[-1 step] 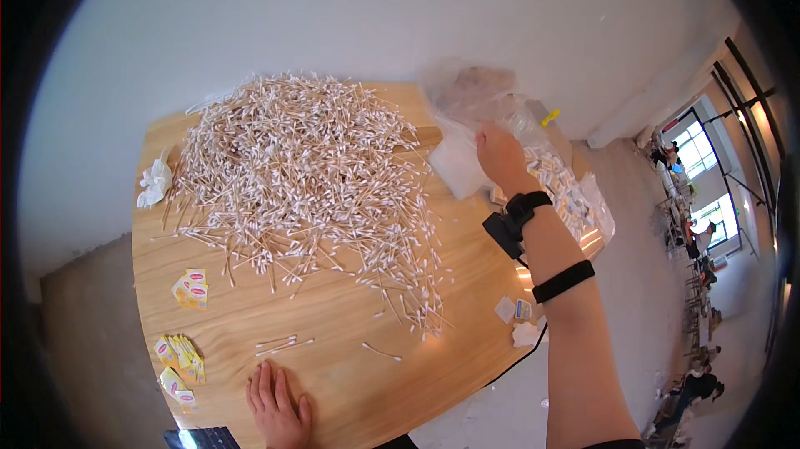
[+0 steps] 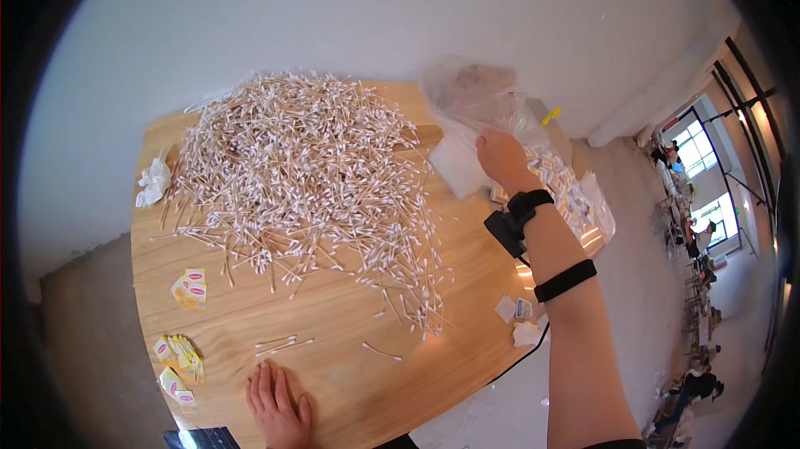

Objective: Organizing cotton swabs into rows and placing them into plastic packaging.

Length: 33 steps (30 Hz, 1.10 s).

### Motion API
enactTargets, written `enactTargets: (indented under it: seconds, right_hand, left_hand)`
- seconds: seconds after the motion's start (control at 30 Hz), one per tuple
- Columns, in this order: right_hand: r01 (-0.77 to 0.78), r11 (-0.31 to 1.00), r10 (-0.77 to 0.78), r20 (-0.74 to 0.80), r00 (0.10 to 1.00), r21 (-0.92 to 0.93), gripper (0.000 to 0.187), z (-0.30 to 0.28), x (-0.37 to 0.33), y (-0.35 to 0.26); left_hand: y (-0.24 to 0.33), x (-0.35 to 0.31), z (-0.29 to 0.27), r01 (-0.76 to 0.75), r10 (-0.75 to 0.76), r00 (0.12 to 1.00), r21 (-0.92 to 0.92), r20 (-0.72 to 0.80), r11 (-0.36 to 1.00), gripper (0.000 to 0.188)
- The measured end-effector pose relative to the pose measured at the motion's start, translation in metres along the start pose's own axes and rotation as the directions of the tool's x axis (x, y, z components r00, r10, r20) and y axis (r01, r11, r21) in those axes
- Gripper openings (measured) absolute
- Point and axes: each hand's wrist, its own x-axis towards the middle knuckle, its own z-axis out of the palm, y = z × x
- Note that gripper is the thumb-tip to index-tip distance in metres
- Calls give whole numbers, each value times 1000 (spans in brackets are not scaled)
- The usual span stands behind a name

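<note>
My left hand (image 2: 279, 411) lies flat at the near edge of the wooden table (image 2: 333, 324), its fingers stretched out and holding nothing. Just beyond its fingertips are a few loose cotton swabs (image 2: 283, 341). A large heap of cotton swabs (image 2: 300, 157) with white tips and wooden sticks covers the far middle of the table. At the far right, my right hand (image 2: 502, 159) is closed on a clear plastic bag (image 2: 467, 107); its fingertips are partly hidden. A black strap and a small black device sit on that wrist.
Yellow and white packets (image 2: 179, 357) lie along the left edge, near a crumpled white tissue (image 2: 154, 182). Right of my right hand is a clear bag of small packets (image 2: 575, 195). White scraps (image 2: 527, 332) and a black cable lie by the right edge. A wall stands behind the table.
My right hand has shifted very slightly toward me, and the plastic at its fingers looks pulled a little tauter. My left hand stays in place.
</note>
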Motion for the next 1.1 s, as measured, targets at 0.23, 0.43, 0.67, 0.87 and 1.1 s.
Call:
enactTargets:
  seconds: [0.23, 0.43, 0.67, 0.87, 1.1]
  right_hand:
    - [269, 952, -187, 417, 889, -147, 19, 19, -6, 17]
    - [102, 988, -37, 476, 879, -112, 27, 32, -8, 1]
    - [-44, 973, 159, 516, 842, -229, 35, 44, 20, 29]
    - [207, 934, 11, 602, 799, -292, 26, 55, 27, 56]
    - [-257, 964, 186, 509, 841, 73, 24, 69, -1, 65]
  left_hand:
    - [3, 2, -1, -6, 6, 1000, 15, 6, 1000, 61]
    - [-3, -1, 1, -9, 9, 1000, 22, -7, 1000, 60]
    - [0, 0, 0, 2, -2, 1000, 28, -2, 1000, 60]
    - [0, -1, 2, 4, -3, 1000, 25, -3, 1000, 61]
    - [2, 1, 3, 2, -2, 1000, 10, 6, 1000, 60]
